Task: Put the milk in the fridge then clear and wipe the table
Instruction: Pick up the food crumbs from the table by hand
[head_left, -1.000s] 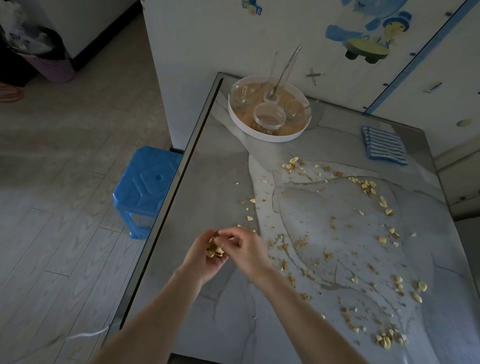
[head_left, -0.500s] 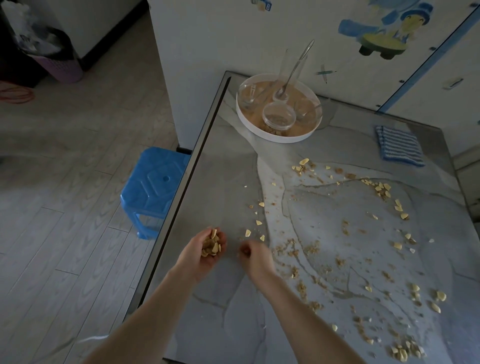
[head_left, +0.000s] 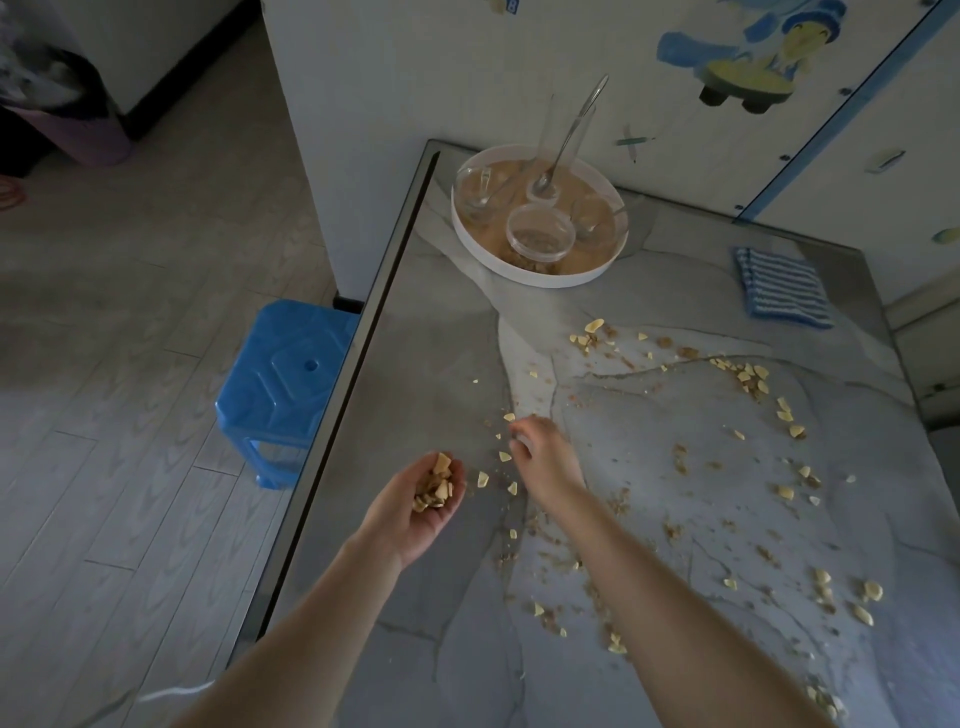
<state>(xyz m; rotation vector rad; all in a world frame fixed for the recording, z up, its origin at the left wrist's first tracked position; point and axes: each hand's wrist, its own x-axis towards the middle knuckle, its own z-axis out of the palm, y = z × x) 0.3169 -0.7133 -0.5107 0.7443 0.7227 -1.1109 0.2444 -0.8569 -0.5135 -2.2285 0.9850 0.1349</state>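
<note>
Dim kitchen, grey marble table (head_left: 675, 519) littered with shell bits (head_left: 748, 376) from twelve to five o'clock. Left hand (head_left: 415, 512) cupping a loose pile of them; right hand (head_left: 543, 460) pinching toward one at twelve. Light, brittle, skittery: best nipped singly by fingertips, or swept.

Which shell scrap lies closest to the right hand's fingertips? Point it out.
The pale scrap just left of the right hand, almost touching its fingertips. The other loose scraps lie farther across the table.
</note>
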